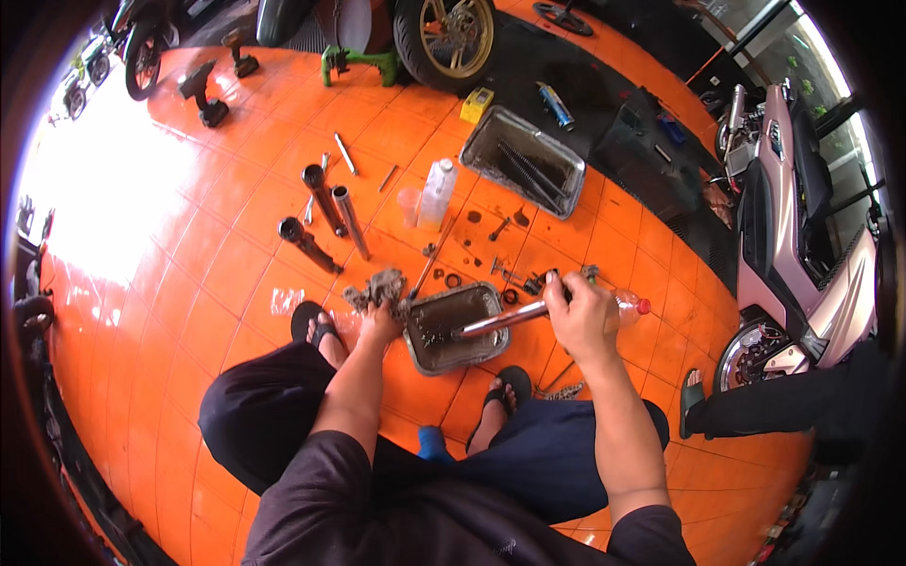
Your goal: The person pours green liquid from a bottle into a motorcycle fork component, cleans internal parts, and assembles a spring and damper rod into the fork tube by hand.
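My right hand is wrapped round the upper part of a shiny metal tube, like a motorbike fork tube. It slants down to the left, its lower end inside a shallow metal tray of murky brown liquid. By the tray's left corner, my left hand is closed on a dirty grey rag. A thin rod leans at the tray's far left edge. Beyond the rag, two dark fork tubes and one bare metal tube seem to stand upright.
Small parts and washers lie past the tray, with a white bottle and a second tray farther off. A red-capped clear bottle is by my right hand. A pink motorbike and a person's sandalled foot are at right.
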### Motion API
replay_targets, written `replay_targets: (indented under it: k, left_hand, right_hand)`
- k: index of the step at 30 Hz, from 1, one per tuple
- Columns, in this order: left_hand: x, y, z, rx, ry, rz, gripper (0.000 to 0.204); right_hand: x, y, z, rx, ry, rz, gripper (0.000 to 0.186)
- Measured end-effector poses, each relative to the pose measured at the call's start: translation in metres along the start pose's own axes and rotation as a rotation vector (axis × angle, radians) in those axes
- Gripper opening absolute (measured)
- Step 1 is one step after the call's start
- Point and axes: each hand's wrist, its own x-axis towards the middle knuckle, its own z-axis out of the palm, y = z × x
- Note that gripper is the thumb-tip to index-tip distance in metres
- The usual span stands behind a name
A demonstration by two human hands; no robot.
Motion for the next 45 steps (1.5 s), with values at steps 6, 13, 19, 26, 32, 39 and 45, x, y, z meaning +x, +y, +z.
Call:
replay_targets:
  k: [6, 13, 19, 26, 32, 39, 45]
  left_hand:
    - [0.024, -0.022, 0.004, -0.020, -0.131, -0.010, 0.042]
    - [-0.013, 0.055, -0.090, -0.727, -0.014, -0.179, 0.039]
    - [-0.051, 0.119, -0.129, -1.043, -0.247, 0.420, 0.041]
    - [-0.122, 0.205, -0.118, -0.818, -0.162, 1.035, 0.052]
    - [-0.141, 0.218, -0.113, -0.582, 0.250, 1.083, 0.057]
    - [-0.127, 0.193, -0.101, -0.471, 0.298, 1.064, 0.045]
    - [-0.120, 0.180, -0.086, -0.459, 0.191, 0.998, 0.045]
  right_hand:
    - [0.010, -0.017, -0.013, -0.002, 0.025, 0.002, 0.025]
    - [0.001, 0.006, 0.004, -0.152, -0.114, 0.121, 0.033]
    - [0.005, -0.012, 0.024, -0.105, -0.088, 0.003, 0.030]
    - [0.012, -0.026, -0.002, 0.083, 0.233, -0.085, 0.027]
    - [0.012, -0.045, -0.038, 0.143, 0.338, -0.170, 0.023]
    - [0.007, -0.053, -0.093, 0.244, 0.407, -0.069, 0.021]
    - [0.000, -0.037, -0.122, 0.187, 0.450, -0.032, 0.022]
